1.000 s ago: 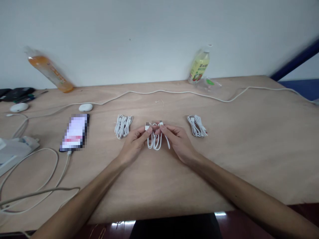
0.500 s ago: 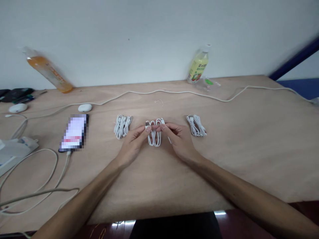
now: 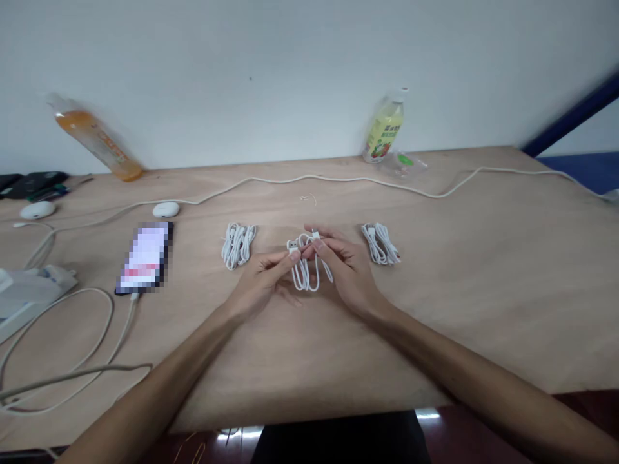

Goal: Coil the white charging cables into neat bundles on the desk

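Between my two hands, just above the wooden table, is a coiled white USB cable. My left hand pinches it near a USB plug at the left side of the coil. On the other side, my right hand grips the cable by a white connector between thumb and fingers. The coil's loops hang down between the hands. A cable bundle lies left of my left hand, and another white cable bundle rests beyond my right hand.
A phone with a charging cord lies at left, near a white earbud case. An orange drink bottle and a yellow drink bottle lean against the wall. A long white cord crosses the table's back.
The cable's loops have shifted slightly right and spread apart. My left hand has moved a little right with its plug, and its lower fingers have extended beneath the coil.
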Available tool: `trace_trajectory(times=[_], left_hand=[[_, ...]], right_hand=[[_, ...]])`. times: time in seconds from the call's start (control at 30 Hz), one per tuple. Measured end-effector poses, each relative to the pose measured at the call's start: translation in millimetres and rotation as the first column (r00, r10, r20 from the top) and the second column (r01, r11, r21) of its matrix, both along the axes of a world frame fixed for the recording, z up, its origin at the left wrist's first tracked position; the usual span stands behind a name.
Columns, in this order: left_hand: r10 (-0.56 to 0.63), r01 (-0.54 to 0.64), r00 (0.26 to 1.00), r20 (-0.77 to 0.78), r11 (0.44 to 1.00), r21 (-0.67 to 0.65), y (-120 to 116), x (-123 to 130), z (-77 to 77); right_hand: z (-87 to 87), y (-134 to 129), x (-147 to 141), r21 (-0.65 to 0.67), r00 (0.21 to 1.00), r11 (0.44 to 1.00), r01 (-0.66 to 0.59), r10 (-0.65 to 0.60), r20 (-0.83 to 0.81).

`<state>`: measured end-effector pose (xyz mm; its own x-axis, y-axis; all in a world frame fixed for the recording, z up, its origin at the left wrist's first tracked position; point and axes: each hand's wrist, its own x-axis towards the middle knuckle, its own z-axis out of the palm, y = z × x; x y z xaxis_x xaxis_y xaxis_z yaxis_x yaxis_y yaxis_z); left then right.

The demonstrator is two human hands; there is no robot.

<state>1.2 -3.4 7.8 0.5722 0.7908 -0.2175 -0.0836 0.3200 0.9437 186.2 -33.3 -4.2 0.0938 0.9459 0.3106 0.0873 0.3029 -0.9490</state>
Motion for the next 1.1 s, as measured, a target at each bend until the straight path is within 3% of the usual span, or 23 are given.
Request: trace_trajectory(times=[0.2,0.53,0.87,1.1], left_hand=[[0.056,-0.046,0.99,0.127,0.995,-0.083,-0.1,4.5,0.5],[0.118,-0.092,0.967,0.224,0.988,-0.122,-0.8,5.2,-3.5],[0.109,-0.079,0.957,0.27,0.99,-0.12,-2.7,9.5,-1.5],[0.124,-0.094,0.959,0.253,0.987,-0.127,-3.1,9.6,-3.3]], right_hand=[[-2.6,-3.8,0.2,-0.038,0.998,0.999,-0.021,0.023,0.063],[-6.2,-2.5,-3.8,-0.068,0.994,0.992,-0.104,0.102,-0.029],[-7.2,-8.0,-10.7,-0.092,0.99,0.995,-0.035,0.021,-0.142],[-7.2,-7.5,-8.8,-0.166,0.998,0.986,-0.026,0.015,-0.067]])
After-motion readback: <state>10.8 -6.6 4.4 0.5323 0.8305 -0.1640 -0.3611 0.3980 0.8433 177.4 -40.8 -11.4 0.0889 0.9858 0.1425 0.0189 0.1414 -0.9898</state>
